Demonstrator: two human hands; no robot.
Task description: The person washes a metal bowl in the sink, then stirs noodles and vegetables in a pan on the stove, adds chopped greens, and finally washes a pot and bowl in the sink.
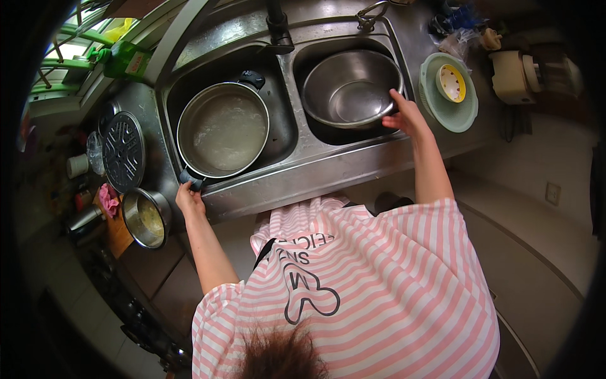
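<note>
In the left bowl of a stainless-steel double sink [298, 128] sits a wide two-handled pot [227, 130] with cloudy liquid in it. My left hand [190, 201] grips its near dark handle [191, 179], at the sink's front edge. The far handle [252, 79] is free. A round stainless-steel basin [326, 92] rests slightly tilted in the right bowl, with nothing seen inside. My right hand [408, 116] holds its right rim, fingers spread along the edge. What lies under pot and basin is hidden.
The faucet [279, 33] stands behind the sink divider. To the right are a pale green colander [454, 116] holding a yellow-and-white bowl [450, 84], and a small appliance [513, 78]. At left: a green bottle [125, 59], a dark perforated disc [123, 151] and a steel pot [147, 220] with yellowish contents.
</note>
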